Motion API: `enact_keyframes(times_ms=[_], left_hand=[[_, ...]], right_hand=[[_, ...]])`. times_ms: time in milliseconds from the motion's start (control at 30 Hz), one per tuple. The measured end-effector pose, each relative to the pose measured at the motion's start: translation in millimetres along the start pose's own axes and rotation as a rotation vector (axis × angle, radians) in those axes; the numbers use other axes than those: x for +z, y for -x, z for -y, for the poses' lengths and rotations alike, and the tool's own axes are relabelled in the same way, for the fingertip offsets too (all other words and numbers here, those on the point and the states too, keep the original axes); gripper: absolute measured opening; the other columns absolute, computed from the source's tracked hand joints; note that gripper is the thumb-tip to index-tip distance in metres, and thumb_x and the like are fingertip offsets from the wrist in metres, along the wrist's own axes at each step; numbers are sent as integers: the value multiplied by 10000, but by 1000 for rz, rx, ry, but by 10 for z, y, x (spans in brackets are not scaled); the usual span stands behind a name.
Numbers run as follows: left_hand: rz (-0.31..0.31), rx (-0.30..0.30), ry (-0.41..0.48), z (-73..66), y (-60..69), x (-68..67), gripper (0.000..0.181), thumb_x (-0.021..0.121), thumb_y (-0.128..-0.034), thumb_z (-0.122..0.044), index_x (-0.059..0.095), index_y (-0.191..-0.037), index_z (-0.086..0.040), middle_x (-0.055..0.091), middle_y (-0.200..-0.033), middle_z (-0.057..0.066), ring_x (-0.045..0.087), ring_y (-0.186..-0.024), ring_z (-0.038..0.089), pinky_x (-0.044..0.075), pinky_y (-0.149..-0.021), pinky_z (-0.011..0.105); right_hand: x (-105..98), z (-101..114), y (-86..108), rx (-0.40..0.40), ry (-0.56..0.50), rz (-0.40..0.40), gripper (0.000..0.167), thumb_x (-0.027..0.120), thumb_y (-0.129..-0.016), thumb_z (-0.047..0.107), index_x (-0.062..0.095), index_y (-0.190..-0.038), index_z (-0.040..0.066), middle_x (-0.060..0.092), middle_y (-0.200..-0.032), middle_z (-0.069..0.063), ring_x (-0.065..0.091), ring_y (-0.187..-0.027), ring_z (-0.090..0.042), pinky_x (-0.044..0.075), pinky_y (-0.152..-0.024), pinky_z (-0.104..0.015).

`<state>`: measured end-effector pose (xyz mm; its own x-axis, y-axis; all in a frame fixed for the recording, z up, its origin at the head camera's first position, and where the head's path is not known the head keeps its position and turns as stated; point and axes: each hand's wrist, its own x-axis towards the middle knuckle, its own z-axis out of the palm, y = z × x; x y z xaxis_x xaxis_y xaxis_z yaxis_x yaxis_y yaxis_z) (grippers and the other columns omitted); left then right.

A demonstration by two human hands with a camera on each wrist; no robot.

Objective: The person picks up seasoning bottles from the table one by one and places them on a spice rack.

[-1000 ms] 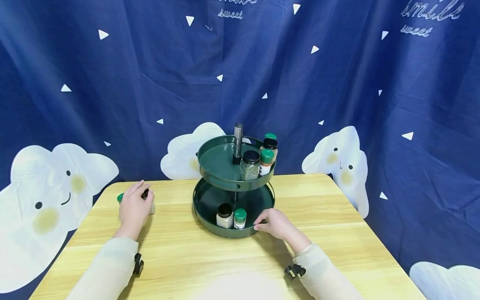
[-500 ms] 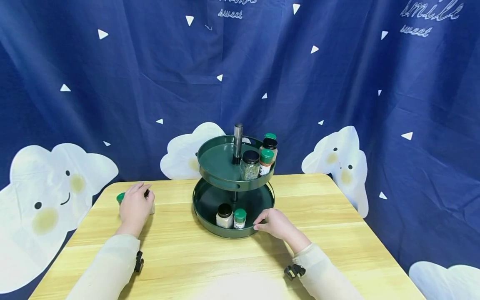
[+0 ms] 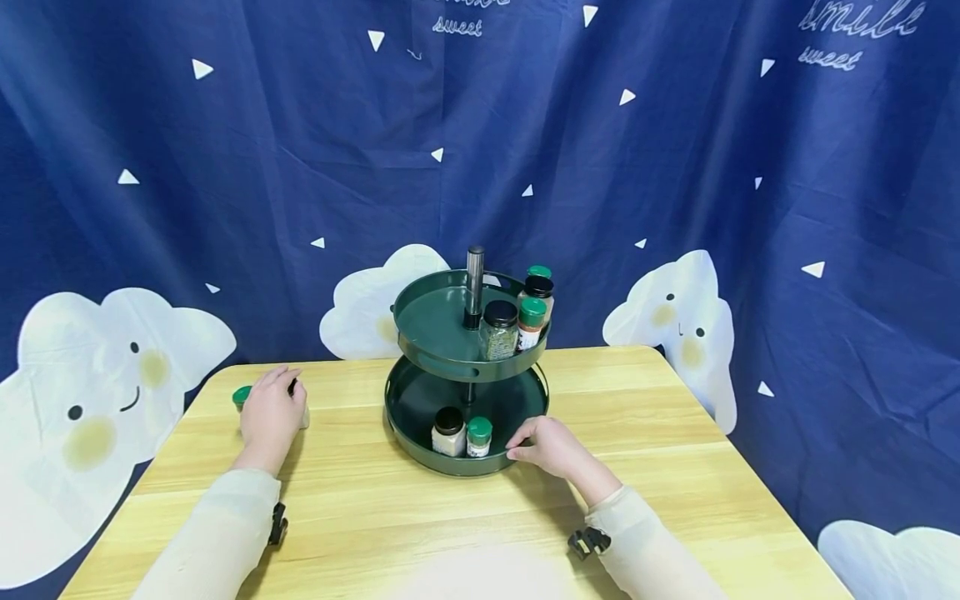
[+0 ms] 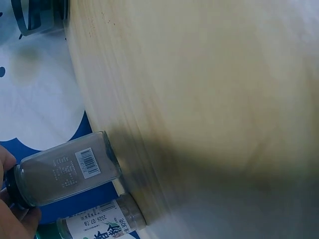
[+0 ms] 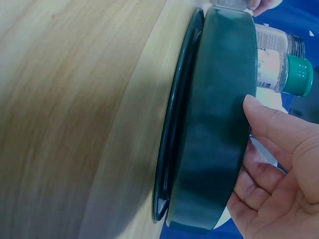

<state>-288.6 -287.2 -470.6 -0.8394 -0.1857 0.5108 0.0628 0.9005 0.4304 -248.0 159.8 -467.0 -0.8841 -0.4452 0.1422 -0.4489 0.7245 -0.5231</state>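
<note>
At the table's left side, my left hand (image 3: 272, 414) grips the black lid of a square glass spice jar (image 4: 70, 172), which stands on the wood. Beside it stands a green-capped spice bottle (image 4: 99, 219), mostly hidden by the hand in the head view. My right hand (image 3: 551, 447) pinches the lower tray's rim at the front right of a dark green two-tier turntable rack (image 3: 420, 454), thumb outside and fingers inside. On that lower tray, a black-lidded jar (image 3: 448, 433) and a small green-capped bottle (image 3: 479, 438) stand side by side.
The rack's upper tray (image 3: 431, 321) bears several spice containers at its right, including a black-lidded jar of green herbs (image 3: 498, 333) and a green-capped bottle (image 3: 531, 325). A blue curtain (image 3: 337, 167) with white clouds hangs behind the wooden table (image 3: 360, 517).
My left hand shifts very slightly downward about the jar. The right hand and the rack stay as they were.
</note>
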Motion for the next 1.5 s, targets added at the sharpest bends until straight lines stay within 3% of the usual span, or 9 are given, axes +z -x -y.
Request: enact_keyframes(times_ms=[233, 867, 1200, 1500], left_hand=[[-18, -2, 10, -10, 14, -8, 319, 544, -971, -101, 672, -1228, 39, 592, -1335, 258, 506, -1257, 479, 434, -1032, 609], [-127, 89, 79, -22, 62, 28, 229, 653, -900, 1, 708, -1103, 92, 658, -1195, 284, 584, -1151, 478, 475, -992, 591], [-144, 119, 87, -50, 94, 19, 225, 642, -883, -1, 723, -1077, 81, 671, -1174, 275, 610, -1106, 483, 496, -940, 610], [-119, 125, 80, -72, 122, 14, 227, 665, -882, -18, 732, -1083, 65, 669, -1189, 265, 611, -1107, 477, 499, -942, 603]], right_hand=[[-10, 2, -1, 6, -6, 6, 37, 817, -835, 163, 804, -854, 134, 723, -878, 34, 679, -907, -232, 548, -836, -414], [-8, -3, -6, 0, -5, 10, 33, 817, -835, 166, 805, -852, 140, 720, -878, 38, 677, -903, -226, 549, -833, -412], [-14, -2, -9, -1, 2, 9, 33, 818, -833, 165, 805, -851, 141, 721, -877, 40, 674, -894, -212, 550, -828, -405], [-11, 1, -6, -5, 15, 4, 33, 819, -833, 168, 804, -852, 145, 726, -885, 36, 677, -898, -204, 553, -834, -402]])
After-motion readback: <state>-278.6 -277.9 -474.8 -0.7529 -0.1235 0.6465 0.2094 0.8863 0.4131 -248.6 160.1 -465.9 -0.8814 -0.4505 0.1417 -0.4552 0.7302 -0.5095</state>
